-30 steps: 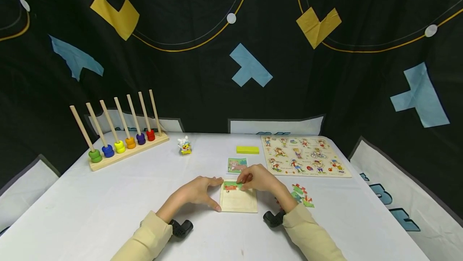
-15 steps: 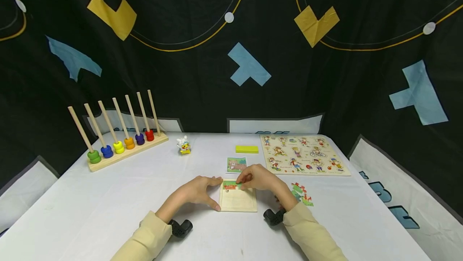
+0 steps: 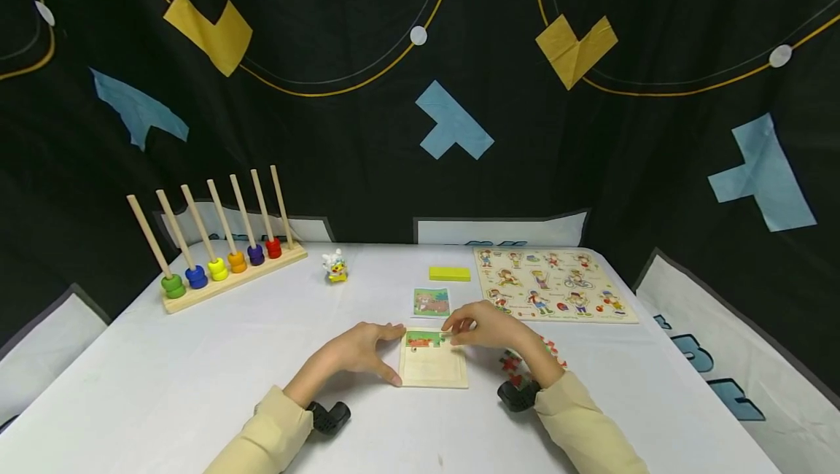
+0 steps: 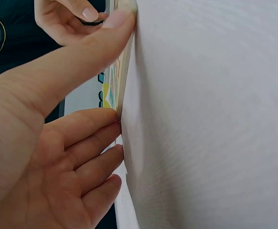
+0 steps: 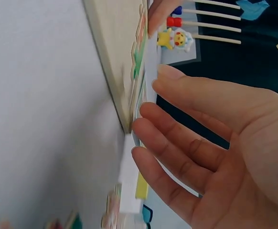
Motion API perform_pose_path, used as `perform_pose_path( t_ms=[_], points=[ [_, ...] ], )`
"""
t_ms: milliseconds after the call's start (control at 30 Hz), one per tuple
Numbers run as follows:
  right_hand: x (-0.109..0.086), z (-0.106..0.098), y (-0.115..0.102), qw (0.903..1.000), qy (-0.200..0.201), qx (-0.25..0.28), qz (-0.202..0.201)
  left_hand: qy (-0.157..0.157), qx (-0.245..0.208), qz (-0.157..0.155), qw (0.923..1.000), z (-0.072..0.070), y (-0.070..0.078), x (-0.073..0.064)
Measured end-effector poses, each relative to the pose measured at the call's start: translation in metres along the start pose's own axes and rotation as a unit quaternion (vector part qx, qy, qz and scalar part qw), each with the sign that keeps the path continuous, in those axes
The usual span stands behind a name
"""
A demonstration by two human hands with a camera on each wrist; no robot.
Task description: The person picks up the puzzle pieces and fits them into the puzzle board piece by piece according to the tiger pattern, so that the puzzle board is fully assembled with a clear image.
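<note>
A small wooden puzzle tray [image 3: 433, 372] lies on the white table in front of me. Joined jigsaw pieces [image 3: 423, 340], green and red, fill part of its top edge. My left hand [image 3: 359, 348] rests along the tray's left side, its thumb at the near corner and fingertips at the far one; the left wrist view shows the thumb against the tray's edge [image 4: 125, 78]. Over the top right corner hovers my right hand [image 3: 488, 326], fingers loosely bent and apart. Between its thumb and fingers nothing shows in the right wrist view. Loose red and green pieces [image 3: 511, 363] lie partly hidden behind the right forearm.
Beyond the tray lies a picture card [image 3: 431, 302] with a brown animal. Behind it sit a yellow block [image 3: 449, 273] and a large puzzle board [image 3: 554, 306] with figures. A small toy figurine [image 3: 335, 267] and a pegged ring stacker [image 3: 230, 284] stand at the back left.
My right hand has let go of the puzzle piece at the tray's top row and moved slightly right, its fingers parting. The left hand has stayed at the tray's side.
</note>
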State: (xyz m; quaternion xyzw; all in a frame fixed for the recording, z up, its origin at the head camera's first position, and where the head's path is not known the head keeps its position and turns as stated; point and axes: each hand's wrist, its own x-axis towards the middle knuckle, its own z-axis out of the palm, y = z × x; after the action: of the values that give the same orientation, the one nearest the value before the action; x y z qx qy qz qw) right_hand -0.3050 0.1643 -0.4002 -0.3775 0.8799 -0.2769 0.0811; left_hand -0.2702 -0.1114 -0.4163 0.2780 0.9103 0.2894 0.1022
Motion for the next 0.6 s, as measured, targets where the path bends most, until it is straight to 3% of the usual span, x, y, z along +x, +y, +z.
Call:
perform_pose_path(
  t_ms=[233,600],
  points=[
    [-0.02,-0.008,0.008,0.9999,0.01,-0.006,0.011,-0.002,-0.003,0.001,1.0,0.002,0.0,0.0],
    [-0.049,-0.032,0.019,0.9996,-0.011,0.005,0.026,-0.001,-0.002,-0.001,1.0,0.0,0.0,-0.001]
  ],
)
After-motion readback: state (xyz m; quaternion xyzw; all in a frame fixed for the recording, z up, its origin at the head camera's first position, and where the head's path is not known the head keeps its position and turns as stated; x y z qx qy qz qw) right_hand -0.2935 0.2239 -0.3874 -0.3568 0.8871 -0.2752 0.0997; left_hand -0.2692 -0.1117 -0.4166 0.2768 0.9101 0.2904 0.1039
